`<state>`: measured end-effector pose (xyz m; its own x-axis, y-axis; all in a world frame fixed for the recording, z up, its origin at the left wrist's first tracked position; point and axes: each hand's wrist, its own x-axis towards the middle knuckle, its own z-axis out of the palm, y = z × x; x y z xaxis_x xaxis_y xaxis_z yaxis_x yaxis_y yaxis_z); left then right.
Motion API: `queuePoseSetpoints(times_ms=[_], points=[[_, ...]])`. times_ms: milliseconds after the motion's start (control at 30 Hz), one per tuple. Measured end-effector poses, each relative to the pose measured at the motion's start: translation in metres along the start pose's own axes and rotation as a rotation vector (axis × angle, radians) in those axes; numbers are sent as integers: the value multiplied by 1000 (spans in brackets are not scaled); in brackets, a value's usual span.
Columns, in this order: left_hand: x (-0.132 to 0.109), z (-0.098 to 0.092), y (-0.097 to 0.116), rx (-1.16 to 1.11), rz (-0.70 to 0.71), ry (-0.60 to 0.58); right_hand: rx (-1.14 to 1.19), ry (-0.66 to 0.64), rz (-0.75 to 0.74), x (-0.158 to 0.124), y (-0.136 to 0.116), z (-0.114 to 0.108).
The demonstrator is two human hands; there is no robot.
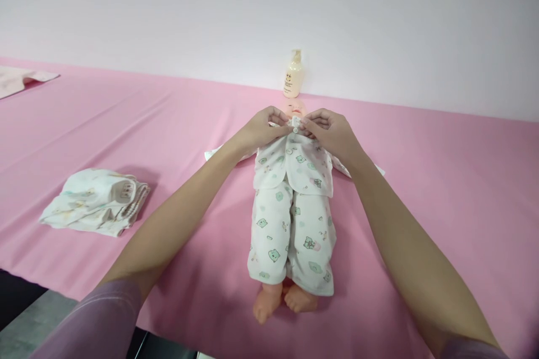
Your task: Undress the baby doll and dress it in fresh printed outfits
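A baby doll (296,106) lies on its back, feet toward me, dressed in a white bear-print top (309,162) and matching pants (269,230). At the doll's neck, my left hand (269,126) pinches the left side of the top's collar. My right hand (330,128) pinches the collar's other side, its thumb and fingers closed on the cloth. Between the two hands a small white button (295,129) shows, with another one lower on the front. Both sleeves of the top stretch out sideways beneath my forearms.
Behind the doll's head stands a pump bottle (293,77) against the white wall (168,17). Folded printed cloths (95,202) lie to the left on the pink sheet (193,269). A pale pink cloth (21,79) is at the far left edge.
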<state>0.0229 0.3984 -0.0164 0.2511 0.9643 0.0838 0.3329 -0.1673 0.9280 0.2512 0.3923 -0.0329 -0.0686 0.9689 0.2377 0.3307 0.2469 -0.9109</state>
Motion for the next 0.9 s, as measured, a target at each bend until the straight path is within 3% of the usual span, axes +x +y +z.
queuePoseSetpoints(times_ms=[133, 333, 433, 567, 800, 900], points=[[3, -3, -2, 97, -7, 42, -160, 63, 34, 6, -11, -1], [29, -8, -12, 369, 124, 12, -643, -64, 150, 42, -39, 16], [35, -10, -13, 423, 130, -26, -716, -92, 137, 54, -38, 18], [36, -6, -13, 416, 153, -28, -596, -102, 145, 50, -26, 8], [40, 2, -11, 331, 166, -36, -88, -151, 246, 43, -11, -9], [43, 3, -13, 315, 188, -20, -33, -130, 236, 44, -10, -9]])
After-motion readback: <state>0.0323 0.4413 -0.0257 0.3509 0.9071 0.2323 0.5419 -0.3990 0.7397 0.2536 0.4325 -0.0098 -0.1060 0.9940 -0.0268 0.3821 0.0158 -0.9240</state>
